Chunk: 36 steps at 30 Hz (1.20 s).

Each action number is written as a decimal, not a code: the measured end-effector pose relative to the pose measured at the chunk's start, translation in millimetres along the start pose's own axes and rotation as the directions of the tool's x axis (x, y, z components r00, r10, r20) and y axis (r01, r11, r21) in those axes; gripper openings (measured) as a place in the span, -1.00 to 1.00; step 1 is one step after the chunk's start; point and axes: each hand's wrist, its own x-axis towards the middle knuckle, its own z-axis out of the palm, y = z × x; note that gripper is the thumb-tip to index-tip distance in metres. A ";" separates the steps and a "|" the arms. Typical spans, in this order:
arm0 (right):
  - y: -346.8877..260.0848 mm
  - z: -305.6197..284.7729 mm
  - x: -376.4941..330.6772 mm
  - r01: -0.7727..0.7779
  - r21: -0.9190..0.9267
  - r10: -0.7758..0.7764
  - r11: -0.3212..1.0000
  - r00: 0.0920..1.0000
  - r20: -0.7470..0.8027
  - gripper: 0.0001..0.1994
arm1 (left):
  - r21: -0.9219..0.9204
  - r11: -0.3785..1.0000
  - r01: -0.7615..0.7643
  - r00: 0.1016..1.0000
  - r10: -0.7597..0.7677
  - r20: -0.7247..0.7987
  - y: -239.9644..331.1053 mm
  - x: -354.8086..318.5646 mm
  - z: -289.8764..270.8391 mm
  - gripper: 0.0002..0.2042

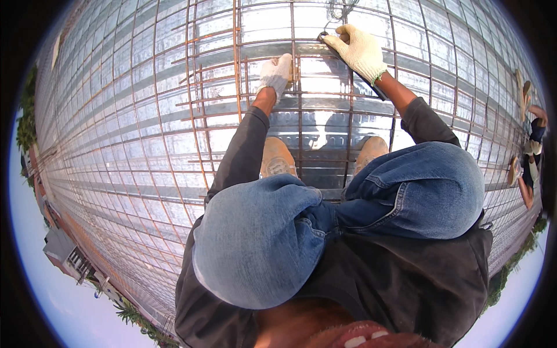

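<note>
My left hand (275, 75), in a pale knitted glove, is beside a crossing of the steel reinforcing bars (237, 69). Its fingers look pressed together, and what they may hold is hidden. To the right, my right hand (358, 53), in a cream glove, is closed around a dark long-handled tool (376, 89). The tool's rounded dark head (322, 36) shows past the thumb, above a bar. A thin wire loops near that head, beside a loose coil of tie wire (341, 8) at the top.
The bar grid lies over ribbed shiny metal decking (319, 119). My tan boots (277, 158) stand between bars under my bent knees. Short extra bars (194, 104) overlap the grid at the left. Co-workers (534, 145) are at the far right; buildings (61, 246) show beyond the left edge.
</note>
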 end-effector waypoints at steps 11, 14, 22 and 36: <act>-29.1 20.2 14.2 0.510 -0.243 -0.525 0.825 0.851 0.001 -0.80 | 0.144 0.990 0.000 1.000 0.000 0.003 10.8 -7.6 -8.9 -0.60; -18.8 18.3 7.6 0.529 -0.265 -0.527 0.806 0.846 0.085 -0.76 | 0.007 0.998 0.065 0.998 -0.065 0.022 18.5 -16.0 -5.2 -0.66; 16.5 4.2 28.2 -0.008 0.350 0.086 0.937 0.974 -0.210 -0.59 | 0.065 0.995 0.070 0.995 -0.074 0.061 14.9 -8.6 -11.9 -0.71; 7.2 -14.7 24.4 -0.273 0.296 0.178 0.915 0.933 0.311 -0.61 | 0.209 0.978 -0.011 1.000 0.011 -0.001 8.2 -7.0 -4.8 -0.72</act>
